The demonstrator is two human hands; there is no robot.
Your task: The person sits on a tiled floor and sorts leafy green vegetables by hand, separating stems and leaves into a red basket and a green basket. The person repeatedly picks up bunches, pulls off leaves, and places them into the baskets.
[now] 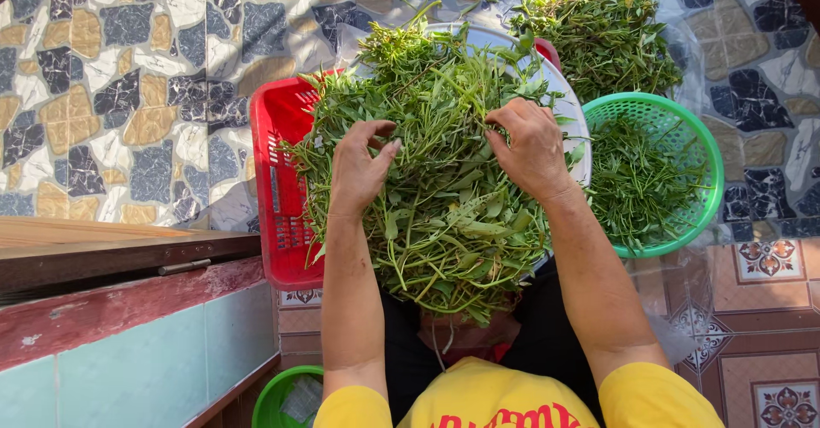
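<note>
The big heap of leafy green stems (pixel 444 180) fills a white basin (pixel 574 112) set over a red crate (pixel 282 180) before my knees. My left hand (pixel 360 167) lies on the heap, fingers loosely curled and apart, gripping nothing I can make out; my right hand (pixel 531 148) pinches stems at the top. I judge the sorting partly done: trimmed pieces sit in the green basket (pixel 658 112) just right, another leafy pile (pixel 598 35) lies beyond, yet most remains. A low ledge (pixel 128 308) hems the left; patterned floor (pixel 111 95) lies open beyond the crate
</note>
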